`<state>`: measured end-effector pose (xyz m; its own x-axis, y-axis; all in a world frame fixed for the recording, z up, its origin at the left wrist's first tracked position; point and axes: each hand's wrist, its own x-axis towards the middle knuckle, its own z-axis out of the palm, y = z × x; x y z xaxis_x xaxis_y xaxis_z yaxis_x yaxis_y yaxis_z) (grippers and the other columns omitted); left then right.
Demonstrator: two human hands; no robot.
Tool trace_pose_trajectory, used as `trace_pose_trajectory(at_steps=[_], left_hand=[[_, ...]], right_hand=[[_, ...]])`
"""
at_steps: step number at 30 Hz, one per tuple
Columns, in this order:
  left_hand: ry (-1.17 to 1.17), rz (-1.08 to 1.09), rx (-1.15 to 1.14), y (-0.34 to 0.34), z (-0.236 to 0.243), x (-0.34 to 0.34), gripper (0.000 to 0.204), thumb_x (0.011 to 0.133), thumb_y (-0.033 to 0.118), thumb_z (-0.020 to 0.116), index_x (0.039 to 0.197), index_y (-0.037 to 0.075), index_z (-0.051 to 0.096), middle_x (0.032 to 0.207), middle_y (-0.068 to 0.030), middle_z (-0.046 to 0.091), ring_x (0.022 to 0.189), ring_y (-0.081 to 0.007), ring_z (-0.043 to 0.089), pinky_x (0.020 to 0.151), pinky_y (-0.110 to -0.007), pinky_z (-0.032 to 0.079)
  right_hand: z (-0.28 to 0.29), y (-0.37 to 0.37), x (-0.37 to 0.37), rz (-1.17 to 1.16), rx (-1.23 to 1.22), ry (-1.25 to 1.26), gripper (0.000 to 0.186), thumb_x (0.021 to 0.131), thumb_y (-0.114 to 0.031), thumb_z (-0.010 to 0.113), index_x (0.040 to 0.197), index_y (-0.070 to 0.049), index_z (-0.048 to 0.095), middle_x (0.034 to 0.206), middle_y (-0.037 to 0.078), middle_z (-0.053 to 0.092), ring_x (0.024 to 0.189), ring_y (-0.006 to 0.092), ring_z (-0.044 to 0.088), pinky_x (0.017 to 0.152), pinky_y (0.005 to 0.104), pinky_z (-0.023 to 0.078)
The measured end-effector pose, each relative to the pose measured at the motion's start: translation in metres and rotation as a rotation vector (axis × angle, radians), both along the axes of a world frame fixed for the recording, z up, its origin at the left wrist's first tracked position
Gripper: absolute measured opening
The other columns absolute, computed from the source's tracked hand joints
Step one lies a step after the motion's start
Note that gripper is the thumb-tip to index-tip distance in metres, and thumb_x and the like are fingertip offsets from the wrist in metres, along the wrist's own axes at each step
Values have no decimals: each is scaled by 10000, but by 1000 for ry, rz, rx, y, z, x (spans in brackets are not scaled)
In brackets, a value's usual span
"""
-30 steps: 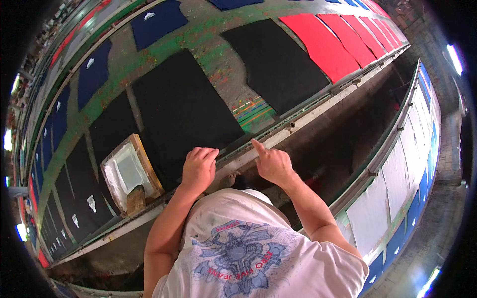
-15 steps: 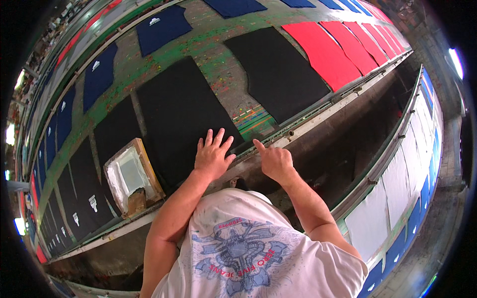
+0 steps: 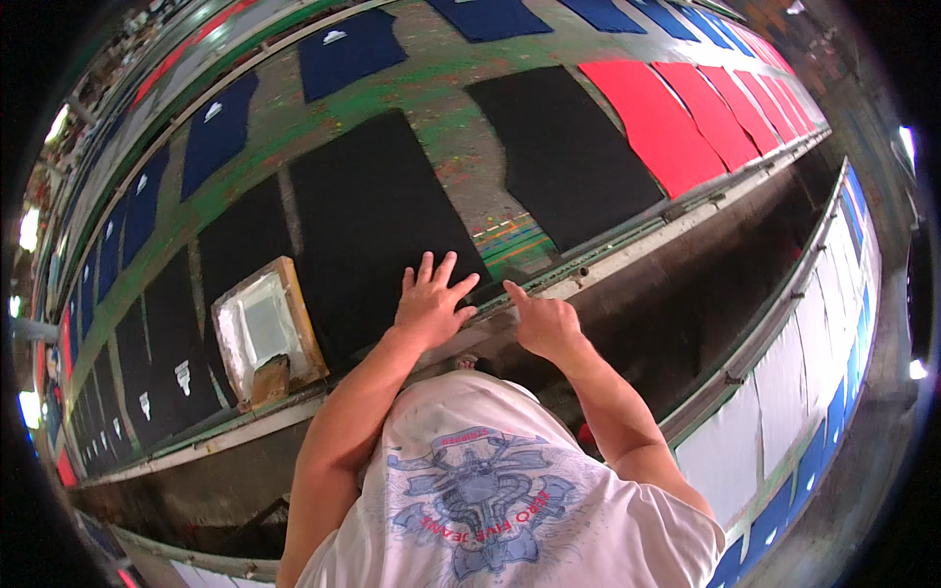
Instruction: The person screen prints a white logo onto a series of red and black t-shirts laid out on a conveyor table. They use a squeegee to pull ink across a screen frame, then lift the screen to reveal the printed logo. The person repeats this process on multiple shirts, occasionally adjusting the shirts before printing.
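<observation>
While our left hand (image 3: 428,306) spreads its fingers on the black cloth (image 3: 377,211) along the near edge of the table (image 3: 475,181), gripping nothing, our right hand (image 3: 547,323) points one finger near the cloth's corner, the others curled, contents hidden. We judge the cloth light and limp, best held by corners. Beyond the paint-spotted table, lamps (image 3: 29,228) shine.

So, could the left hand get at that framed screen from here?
Probably yes: the left hand is spread over the black cloth, the framed screen lies to its left, and nothing stands between them.
</observation>
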<state>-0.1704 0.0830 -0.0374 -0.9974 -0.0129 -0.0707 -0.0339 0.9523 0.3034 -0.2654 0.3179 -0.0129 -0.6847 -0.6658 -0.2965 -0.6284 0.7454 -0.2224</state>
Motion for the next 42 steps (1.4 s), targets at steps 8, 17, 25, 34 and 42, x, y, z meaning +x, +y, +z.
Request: trace_pose_trajectory(at_steps=[8, 17, 25, 34, 42], left_hand=[[-45, 10, 10, 1, 1, 4, 642, 1018, 522, 743, 1616, 328, 609, 1803, -182, 337, 1658, -512, 271, 1297, -734, 281], [-27, 10, 43, -4, -10, 12, 638, 1030, 514, 735, 1632, 364, 587, 1834, -152, 286, 1680, -492, 233, 1320, -725, 238], [-48, 13, 33, -3, -8, 12, 633, 1028, 512, 739, 1629, 376, 592, 1838, -129, 283, 1692, -481, 203, 1341, -699, 212], [-48, 11, 63, -5, -10, 13, 640, 1029, 485, 742, 1638, 372, 580, 1844, -144, 263, 1692, -494, 197, 1341, -709, 206], [73, 49, 320, -28, 11, 49, 675, 1029, 427, 760, 1619, 145, 591, 1706, -198, 502, 1606, -432, 414, 1298, -608, 344]], right_hand=[[2, -3, -7, 40, 130, 48, 827, 939, -155, 683, 1716, -194, 400, 917, 188, 816, 866, 419, 811, 776, 546, 653], [-3, -5, -6, 15, 116, 9, 791, 949, -163, 635, 1710, -215, 428, 979, 233, 815, 919, 447, 804, 838, 574, 637], [2, -8, -1, 4, 142, -10, 777, 968, -164, 609, 1719, -206, 418, 1001, 228, 823, 948, 435, 814, 855, 553, 647], [1, -10, 0, -11, 125, -4, 792, 964, -176, 631, 1725, -189, 411, 1011, 225, 824, 954, 435, 813, 876, 553, 639], [-10, -10, 3, -7, 134, 68, 771, 963, -179, 616, 1712, -156, 432, 949, 216, 820, 900, 422, 814, 828, 552, 643]])
